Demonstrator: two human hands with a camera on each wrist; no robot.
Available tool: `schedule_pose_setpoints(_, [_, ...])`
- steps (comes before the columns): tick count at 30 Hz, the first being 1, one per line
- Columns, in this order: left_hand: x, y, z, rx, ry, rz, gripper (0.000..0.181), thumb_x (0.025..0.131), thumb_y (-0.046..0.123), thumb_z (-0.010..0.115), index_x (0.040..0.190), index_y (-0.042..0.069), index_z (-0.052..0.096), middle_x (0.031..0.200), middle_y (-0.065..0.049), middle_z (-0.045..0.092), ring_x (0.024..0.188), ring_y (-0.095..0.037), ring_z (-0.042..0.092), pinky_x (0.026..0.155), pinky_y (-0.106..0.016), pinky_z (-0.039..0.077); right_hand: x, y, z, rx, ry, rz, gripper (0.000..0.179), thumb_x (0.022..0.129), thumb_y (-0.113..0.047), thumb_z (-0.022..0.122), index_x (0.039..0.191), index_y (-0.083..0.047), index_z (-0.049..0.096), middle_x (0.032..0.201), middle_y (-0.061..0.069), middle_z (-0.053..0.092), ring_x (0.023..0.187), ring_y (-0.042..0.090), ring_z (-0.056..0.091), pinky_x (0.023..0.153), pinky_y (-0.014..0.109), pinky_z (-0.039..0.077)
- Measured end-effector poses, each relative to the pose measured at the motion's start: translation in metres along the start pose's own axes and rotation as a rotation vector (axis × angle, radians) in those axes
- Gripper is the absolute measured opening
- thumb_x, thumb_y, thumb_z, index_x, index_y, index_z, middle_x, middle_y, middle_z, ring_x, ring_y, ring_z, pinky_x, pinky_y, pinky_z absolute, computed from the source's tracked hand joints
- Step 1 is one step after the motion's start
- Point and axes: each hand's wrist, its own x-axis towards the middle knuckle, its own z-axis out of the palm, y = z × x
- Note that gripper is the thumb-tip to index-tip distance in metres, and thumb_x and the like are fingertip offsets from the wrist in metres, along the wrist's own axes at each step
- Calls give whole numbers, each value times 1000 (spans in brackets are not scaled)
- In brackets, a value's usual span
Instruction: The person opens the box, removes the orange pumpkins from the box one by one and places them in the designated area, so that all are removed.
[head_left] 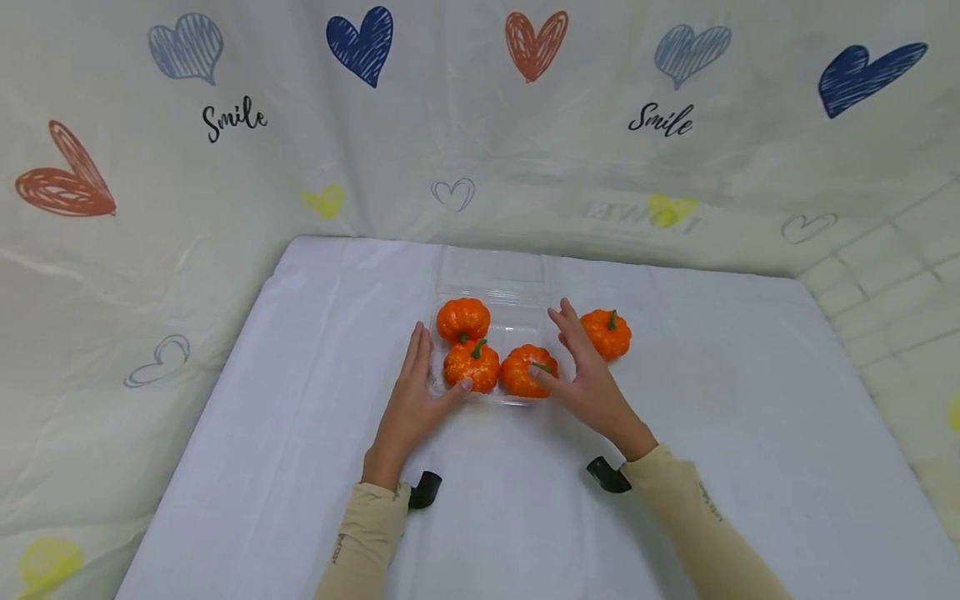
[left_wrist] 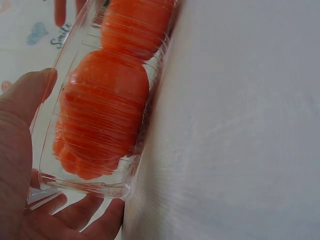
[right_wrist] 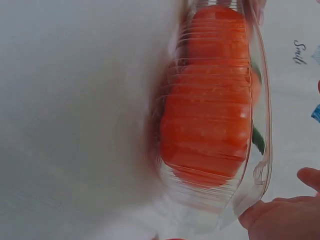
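Three orange pumpkins (head_left: 462,319) sit in the clear box (head_left: 517,402) between my left grip (head_left: 415,393) and my right grip (head_left: 591,392). One loose pumpkin (head_left: 609,337) on the surface (head_left: 300,433), just right of my right fingers. Lid (head_left: 491,268) folded back, beyond both grips.

Step in hand looks like settling the pumpkins in the box. To do it well: keep my left side as a light brace, no squeezing, since the thin plastic would likely flex. Nudge the near right pumpkin (head_left: 517,367) from low on its body rather than by the stem, so it doesn't ride over its neighbour. Leave the bare back corner, just left of my right fingers, unblocked. Watch my right knuckles: they could knock the loose one.

Left grip: fingers straight along the box's left end, thumb over the front rim by the near left pumpkin (head_left: 471,367); bracing, not clenched. Right grip: wide, thumb apart from fingers, nothing clasped. Thumb reaches over the near right pumpkin by its stem; can't tell if it presses. Fingers extend beside the box's right edge; contact with the loose pumpkin unclear.
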Motion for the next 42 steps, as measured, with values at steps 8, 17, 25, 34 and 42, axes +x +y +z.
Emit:
schedule_pose_setpoints(8, [1, 1, 1, -3, 3, 12, 113, 94, 66, 71, 173, 9, 14, 180, 8, 1, 163, -20, 12, 127, -53, 24, -1, -6, 4, -99, -103, -57, 81, 99, -23, 80, 166, -5, 38, 177, 11, 18, 160, 37, 23, 120, 63, 35])
schedule_pose_setpoints(17, [1, 1, 2, 4, -1, 10, 112, 94, 66, 71, 173, 9, 14, 180, 7, 1, 163, -21, 13, 126, -54, 25, 4, -10, 6, -188, -188, -24, 75, 98, -32, 80, 156, 3, 50, 165, 22, 40, 151, 41, 39, 118, 64, 38])
schedule_pose_setpoints(25, [0, 1, 0, -2, 1, 14, 111, 95, 66, 70, 173, 10, 12, 180, 5, 1, 163, -20, 11, 127, -52, 23, 12, -14, 6, -273, -232, -42, 61, 100, -28, 78, 146, 8, 60, 152, 23, 55, 142, 43, 50, 116, 59, 43])
schedule_pose_setpoints(34, [1, 2, 0, -2, -1, 21, 111, 95, 64, 71, 172, 8, 13, 180, 5, 1, 163, -21, 12, 127, -52, 24, 18, -18, 4, -307, -308, 8, 63, 99, -23, 77, 149, 8, 57, 156, 24, 53, 144, 45, 48, 117, 59, 42])
schedule_pose_setpoints(42, [-1, 2, -1, 0, -4, 15, 112, 95, 63, 72, 172, 8, 13, 180, 2, 2, 163, -23, 13, 126, -52, 26, 17, -15, 4, -262, -286, -3, 61, 96, -19, 81, 148, 4, 60, 155, 20, 55, 144, 43, 48, 117, 61, 41])
